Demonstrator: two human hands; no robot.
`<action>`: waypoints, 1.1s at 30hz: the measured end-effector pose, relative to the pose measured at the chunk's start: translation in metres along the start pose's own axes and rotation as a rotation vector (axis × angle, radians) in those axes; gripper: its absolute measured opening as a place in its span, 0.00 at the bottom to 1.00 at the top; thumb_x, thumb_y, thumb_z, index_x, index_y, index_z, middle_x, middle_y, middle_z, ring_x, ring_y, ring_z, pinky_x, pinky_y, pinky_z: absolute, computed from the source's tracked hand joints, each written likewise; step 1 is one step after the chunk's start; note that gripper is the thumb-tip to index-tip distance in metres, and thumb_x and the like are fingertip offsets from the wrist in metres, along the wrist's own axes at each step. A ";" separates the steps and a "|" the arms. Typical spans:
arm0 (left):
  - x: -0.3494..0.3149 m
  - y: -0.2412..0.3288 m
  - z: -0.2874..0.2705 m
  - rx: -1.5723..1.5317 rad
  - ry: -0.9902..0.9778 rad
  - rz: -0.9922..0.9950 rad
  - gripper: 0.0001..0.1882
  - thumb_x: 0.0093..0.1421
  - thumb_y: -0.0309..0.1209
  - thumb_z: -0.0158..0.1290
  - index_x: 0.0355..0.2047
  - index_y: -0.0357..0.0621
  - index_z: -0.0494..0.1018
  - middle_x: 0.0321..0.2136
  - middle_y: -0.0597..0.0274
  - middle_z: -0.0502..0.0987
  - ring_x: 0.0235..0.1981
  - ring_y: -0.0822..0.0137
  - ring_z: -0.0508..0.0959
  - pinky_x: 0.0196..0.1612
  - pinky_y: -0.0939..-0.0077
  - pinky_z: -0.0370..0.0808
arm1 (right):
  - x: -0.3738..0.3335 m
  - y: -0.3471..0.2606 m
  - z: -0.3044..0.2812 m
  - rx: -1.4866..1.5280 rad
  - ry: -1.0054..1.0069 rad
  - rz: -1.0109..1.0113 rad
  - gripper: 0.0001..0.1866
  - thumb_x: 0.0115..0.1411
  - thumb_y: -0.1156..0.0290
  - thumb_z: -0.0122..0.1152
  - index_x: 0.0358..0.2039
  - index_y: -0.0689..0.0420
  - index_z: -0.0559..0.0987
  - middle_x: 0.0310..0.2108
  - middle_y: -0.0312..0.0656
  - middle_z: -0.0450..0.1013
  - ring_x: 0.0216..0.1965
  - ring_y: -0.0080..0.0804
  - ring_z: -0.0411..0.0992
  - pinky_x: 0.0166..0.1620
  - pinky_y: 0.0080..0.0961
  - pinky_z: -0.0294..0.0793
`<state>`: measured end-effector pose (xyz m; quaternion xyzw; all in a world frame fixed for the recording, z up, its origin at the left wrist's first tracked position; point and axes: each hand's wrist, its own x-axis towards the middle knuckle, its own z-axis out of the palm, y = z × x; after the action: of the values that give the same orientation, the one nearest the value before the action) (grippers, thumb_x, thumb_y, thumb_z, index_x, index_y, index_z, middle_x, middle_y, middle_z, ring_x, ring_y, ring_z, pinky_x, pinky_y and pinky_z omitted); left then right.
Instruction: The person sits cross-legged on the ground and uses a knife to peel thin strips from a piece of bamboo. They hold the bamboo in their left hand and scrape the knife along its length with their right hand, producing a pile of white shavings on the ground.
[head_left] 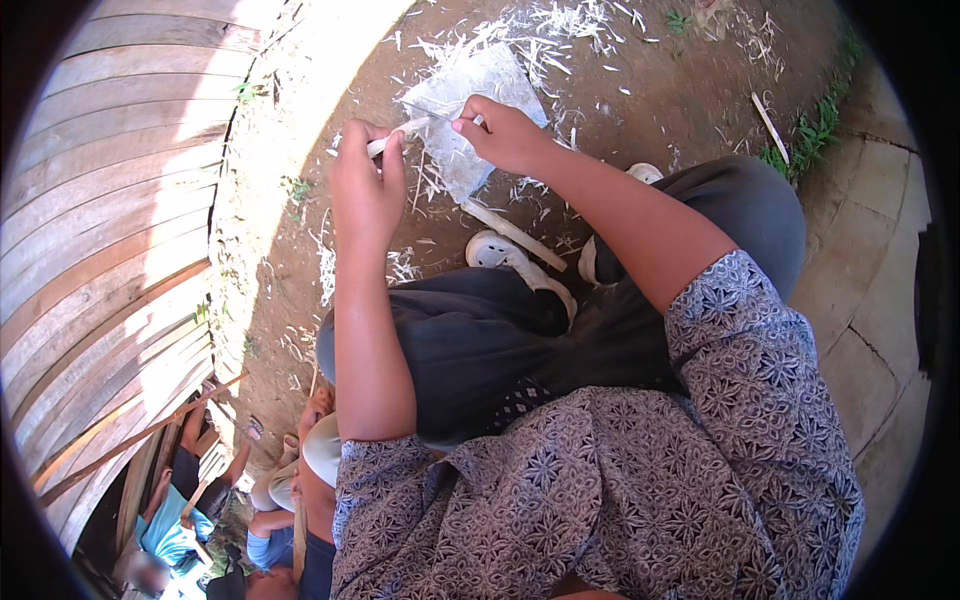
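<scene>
My left hand (pixel 368 180) is closed around a short pale wooden stick (pixel 378 147), pinched between thumb and fingers, with its whittled end pointing right. My right hand (pixel 500 133) grips a knife, its handle hidden in the fist. The thin dark knife blade (pixel 428 111) reaches left over the stick's end; whether it touches the wood I cannot tell. Below both hands a flat grey slab (pixel 468 172) lies on the dirt, with pale wood shavings (pixel 545 60) scattered on and around it.
A pale wooden strip (pixel 515 236) lies between the slab and my white clogs (pixel 492 250). Another thin strip (pixel 770 128) rests at the right near concrete paving (pixel 850 260). A plank wall (pixel 130 150) runs along the left. Other people (pixel 175 525) sit at the lower left.
</scene>
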<state>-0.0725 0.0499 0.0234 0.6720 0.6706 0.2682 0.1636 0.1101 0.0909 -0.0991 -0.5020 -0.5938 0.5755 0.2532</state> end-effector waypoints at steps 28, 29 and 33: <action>0.000 -0.003 -0.012 -0.017 -0.120 0.051 0.07 0.66 0.25 0.57 0.36 0.37 0.70 0.31 0.45 0.80 0.31 0.48 0.81 0.34 0.63 0.75 | 0.008 0.031 0.000 -0.110 0.045 -0.015 0.16 0.67 0.54 0.60 0.41 0.55 0.78 0.26 0.46 0.77 0.29 0.39 0.76 0.36 0.39 0.73; 0.000 -0.003 -0.013 -0.020 -0.132 0.053 0.07 0.66 0.25 0.57 0.36 0.37 0.70 0.31 0.45 0.80 0.32 0.47 0.81 0.34 0.63 0.75 | 0.009 0.037 -0.002 -0.131 0.048 0.013 0.16 0.67 0.54 0.60 0.41 0.55 0.78 0.26 0.46 0.77 0.30 0.40 0.77 0.37 0.40 0.74; -0.001 -0.002 -0.012 -0.033 -0.110 0.038 0.07 0.66 0.25 0.58 0.37 0.37 0.69 0.31 0.45 0.79 0.31 0.46 0.80 0.34 0.63 0.74 | 0.005 0.065 -0.011 -0.328 0.085 0.114 0.17 0.67 0.53 0.60 0.41 0.55 0.78 0.27 0.47 0.78 0.32 0.42 0.78 0.39 0.42 0.75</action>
<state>-0.0814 0.0475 0.0315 0.6954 0.6434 0.2449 0.2060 0.1382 0.0890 -0.1592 -0.5933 -0.6390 0.4628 0.1598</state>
